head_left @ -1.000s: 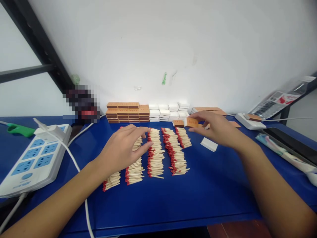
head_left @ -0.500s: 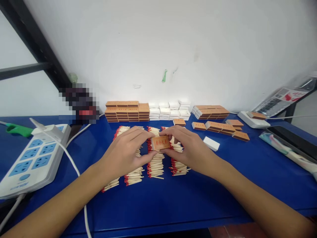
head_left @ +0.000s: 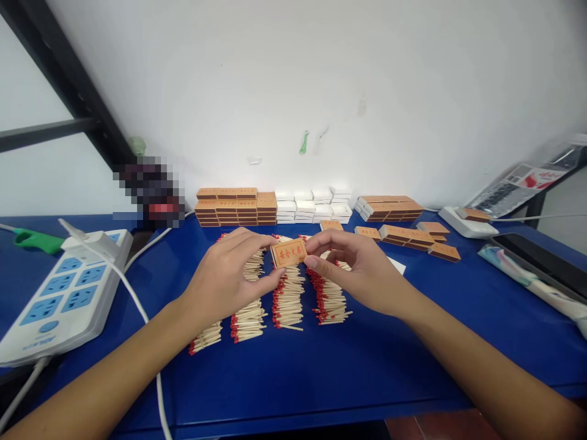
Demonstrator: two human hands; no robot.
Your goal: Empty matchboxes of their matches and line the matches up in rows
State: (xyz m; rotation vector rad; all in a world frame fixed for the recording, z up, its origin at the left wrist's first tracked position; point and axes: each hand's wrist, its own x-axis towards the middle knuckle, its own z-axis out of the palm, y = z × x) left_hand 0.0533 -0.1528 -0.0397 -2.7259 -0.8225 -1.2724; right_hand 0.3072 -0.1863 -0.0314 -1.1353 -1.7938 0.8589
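An orange matchbox (head_left: 288, 253) with red lettering is held over the rows of matches, its label facing me. My left hand (head_left: 229, 272) pinches it by the left end, thumb below and fingers above; a thin white edge shows there. My right hand (head_left: 360, 269) has curled fingers and the thumb closed at the box's right end. Beneath lie several rows of red-tipped matches (head_left: 288, 302) on the blue table (head_left: 293, 373). Partly hidden behind my right hand is a white inner tray (head_left: 397, 265).
Stacked orange matchboxes (head_left: 227, 211) and white trays (head_left: 314, 208) line the wall. More matchboxes (head_left: 406, 235) lie on the right, near a phone-like black object (head_left: 545, 260). A power strip (head_left: 68, 287) with a trailing white cable (head_left: 142, 308) occupies the left.
The matchbox has moved slightly left and up and tilted its label towards me. My right thumb has shifted from beneath the box to its right end.
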